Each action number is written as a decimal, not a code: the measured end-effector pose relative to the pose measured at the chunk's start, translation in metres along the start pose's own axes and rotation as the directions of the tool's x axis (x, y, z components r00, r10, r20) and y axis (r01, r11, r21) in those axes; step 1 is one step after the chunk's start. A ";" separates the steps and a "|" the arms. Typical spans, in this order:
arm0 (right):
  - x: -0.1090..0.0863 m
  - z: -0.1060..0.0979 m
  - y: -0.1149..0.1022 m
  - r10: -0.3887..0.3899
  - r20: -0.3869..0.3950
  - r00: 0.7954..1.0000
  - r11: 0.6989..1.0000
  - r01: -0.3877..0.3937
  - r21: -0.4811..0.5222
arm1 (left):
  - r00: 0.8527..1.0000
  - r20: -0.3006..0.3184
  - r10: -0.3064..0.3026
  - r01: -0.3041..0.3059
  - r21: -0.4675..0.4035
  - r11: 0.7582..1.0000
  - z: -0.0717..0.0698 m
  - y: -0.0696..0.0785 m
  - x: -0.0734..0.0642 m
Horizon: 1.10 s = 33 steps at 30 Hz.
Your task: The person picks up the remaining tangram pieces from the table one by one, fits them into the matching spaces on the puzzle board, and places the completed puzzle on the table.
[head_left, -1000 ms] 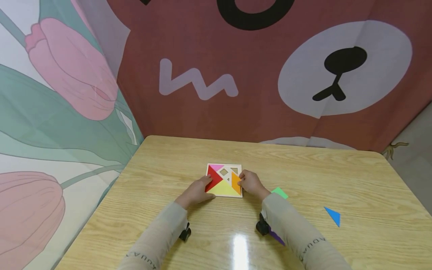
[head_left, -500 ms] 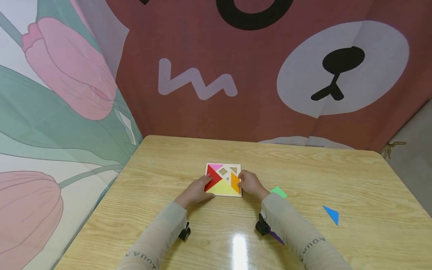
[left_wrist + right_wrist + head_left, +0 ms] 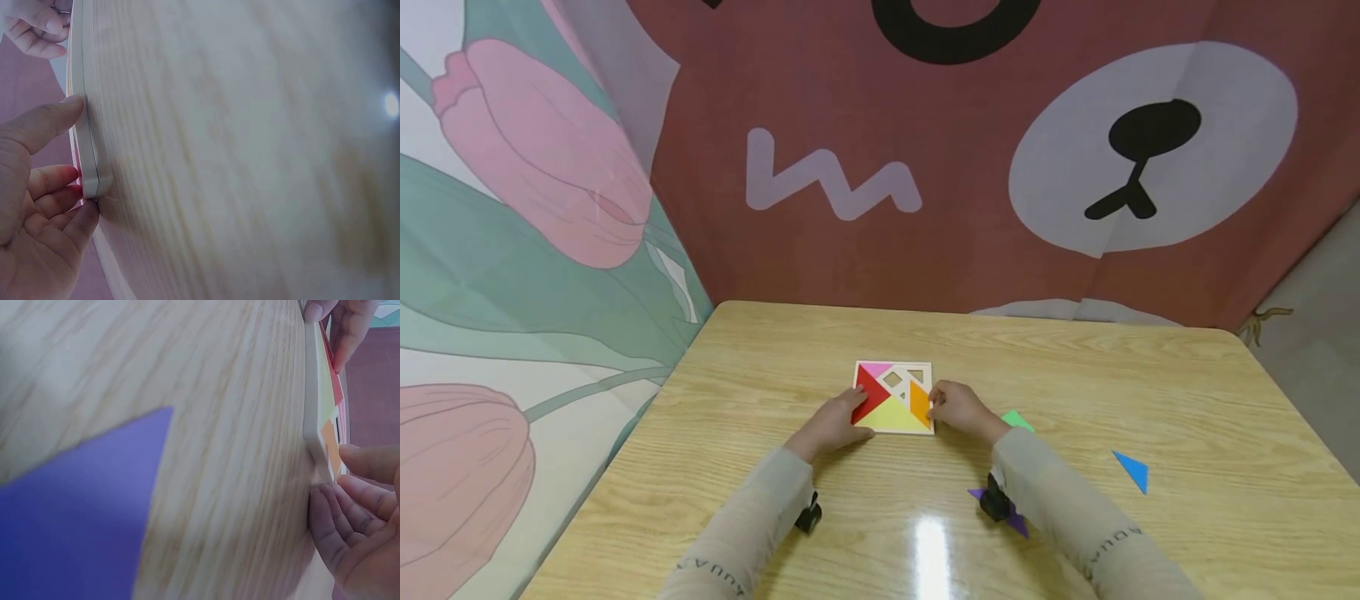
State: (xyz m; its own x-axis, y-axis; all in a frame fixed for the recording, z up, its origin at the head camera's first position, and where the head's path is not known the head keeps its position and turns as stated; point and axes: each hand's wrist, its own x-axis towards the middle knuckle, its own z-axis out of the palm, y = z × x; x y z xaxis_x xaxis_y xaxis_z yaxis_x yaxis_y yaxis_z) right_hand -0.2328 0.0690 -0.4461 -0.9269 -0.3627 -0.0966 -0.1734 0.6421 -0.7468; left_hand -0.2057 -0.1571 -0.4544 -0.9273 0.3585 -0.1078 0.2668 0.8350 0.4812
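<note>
A white tangram tray (image 3: 895, 365) lies flat on the table. A pink triangle (image 3: 874, 367), a red triangle (image 3: 868, 397), a yellow triangle (image 3: 891, 415) and an orange parallelogram (image 3: 920, 404) are in it. My left hand (image 3: 835, 421) holds the tray's near left corner, thumb along the front edge, fingers at the left side over the red triangle. At the right edge is my right hand (image 3: 964, 408), loosely bent. In the right wrist view its thumb (image 3: 369, 461) is by the orange parallelogram and the other fingers are by the tray's corner.
Loose on the table (image 3: 775, 350) lie a green piece (image 3: 1017, 421), partly behind the right forearm, a blue triangle (image 3: 1133, 472), and a purple triangle (image 3: 81, 506) beneath the right wrist camera. Several bare openings show in the tray's upper right. A printed cloth (image 3: 850, 267) hangs behind.
My right fingertips have drawn back slightly to the right from the orange parallelogram, and the right forearm has shifted right, showing more of the purple triangle. My left hand keeps its place.
</note>
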 end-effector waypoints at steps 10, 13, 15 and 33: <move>-0.007 -0.013 0.011 -0.027 0.003 1.000 0.997 0.027 -0.071 | 1.000 0.000 -0.014 0.014 -0.018 1.000 0.000 0.000 0.000; -0.009 -0.017 0.012 -0.027 0.000 1.000 0.996 0.027 -0.082 | 1.000 0.001 -0.013 0.013 -0.018 1.000 0.001 0.000 0.000; -0.011 -0.020 0.013 -0.025 -0.001 1.000 0.996 0.025 -0.083 | 1.000 0.000 -0.012 0.012 -0.015 1.000 0.001 0.000 0.000; -0.022 -0.038 0.030 -0.040 0.003 0.999 0.994 0.040 -0.098 | 0.999 0.011 -0.042 0.042 -0.031 0.999 0.000 0.003 -0.001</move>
State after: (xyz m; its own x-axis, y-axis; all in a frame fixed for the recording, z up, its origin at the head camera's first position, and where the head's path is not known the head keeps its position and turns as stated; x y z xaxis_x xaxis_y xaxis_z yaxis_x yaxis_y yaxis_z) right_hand -0.2299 0.1219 -0.4410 -0.9181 -0.3904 -0.0686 -0.2424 0.6899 -0.6821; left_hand -0.2034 -0.1547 -0.4527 -0.9348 0.3276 -0.1373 0.2193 0.8363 0.5026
